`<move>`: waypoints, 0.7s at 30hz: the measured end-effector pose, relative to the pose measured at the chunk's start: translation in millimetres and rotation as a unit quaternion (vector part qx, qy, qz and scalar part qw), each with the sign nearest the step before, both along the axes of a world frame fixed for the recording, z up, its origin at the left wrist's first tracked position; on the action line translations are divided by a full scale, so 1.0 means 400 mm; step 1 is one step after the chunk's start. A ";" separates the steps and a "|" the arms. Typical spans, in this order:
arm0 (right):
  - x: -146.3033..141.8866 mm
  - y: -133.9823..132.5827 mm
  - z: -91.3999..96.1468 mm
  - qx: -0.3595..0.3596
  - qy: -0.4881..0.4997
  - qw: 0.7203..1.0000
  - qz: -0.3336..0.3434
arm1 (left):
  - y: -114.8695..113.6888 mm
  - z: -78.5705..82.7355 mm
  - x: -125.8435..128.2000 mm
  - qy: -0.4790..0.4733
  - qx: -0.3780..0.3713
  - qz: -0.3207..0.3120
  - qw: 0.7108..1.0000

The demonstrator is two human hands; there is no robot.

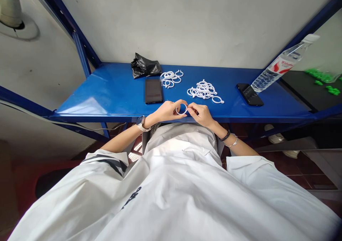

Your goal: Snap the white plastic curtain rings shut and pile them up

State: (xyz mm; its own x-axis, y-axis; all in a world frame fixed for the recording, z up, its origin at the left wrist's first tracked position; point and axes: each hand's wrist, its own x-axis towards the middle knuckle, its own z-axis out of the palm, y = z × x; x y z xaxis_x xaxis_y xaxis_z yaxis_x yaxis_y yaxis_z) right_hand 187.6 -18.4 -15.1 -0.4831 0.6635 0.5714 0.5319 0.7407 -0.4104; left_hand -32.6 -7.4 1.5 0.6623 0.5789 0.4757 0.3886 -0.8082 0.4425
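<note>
Both hands meet at the front edge of a blue shelf point(112, 91) and pinch one white plastic ring point(182, 109) between them. My left hand point(167, 111), with a watch on the wrist, grips the ring's left side with curled fingers. My right hand point(201, 114), wearing bracelets, grips its right side. Just beyond the right hand lies a pile of several white rings point(204, 90). A smaller pile of white rings point(171, 78) lies farther back.
A dark phone point(153, 90) lies face up behind my left hand, with a crumpled black plastic bag point(144, 68) at the back. Another phone point(249, 94) and a water bottle point(280, 66) are at the right. Green pieces point(323, 79) lie on a dark surface far right.
</note>
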 end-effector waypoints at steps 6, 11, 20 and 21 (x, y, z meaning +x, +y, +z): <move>0.000 0.000 0.002 -0.002 0.010 1.000 0.008 | -0.003 0.005 0.001 -0.002 -0.008 0.018 1.000; 0.000 -0.002 0.005 -0.012 0.024 0.999 0.021 | -0.005 0.007 0.000 -0.012 -0.010 0.026 1.000; 0.001 -0.003 0.018 -0.111 0.070 0.990 0.052 | 0.001 -0.003 -0.001 -0.024 -0.008 0.034 0.999; 0.000 -0.004 0.020 -0.117 0.076 0.989 0.056 | 0.002 -0.004 -0.001 -0.027 -0.005 0.036 0.999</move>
State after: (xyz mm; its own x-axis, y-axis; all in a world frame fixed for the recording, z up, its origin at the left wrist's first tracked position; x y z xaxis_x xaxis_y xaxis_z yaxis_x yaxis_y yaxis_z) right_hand 187.7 -19.8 -6.9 -0.4818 0.7334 0.4796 0.3712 0.6666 -0.6465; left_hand -33.0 -6.7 -0.3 0.5925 0.6293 0.5028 0.4214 -0.7741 0.4724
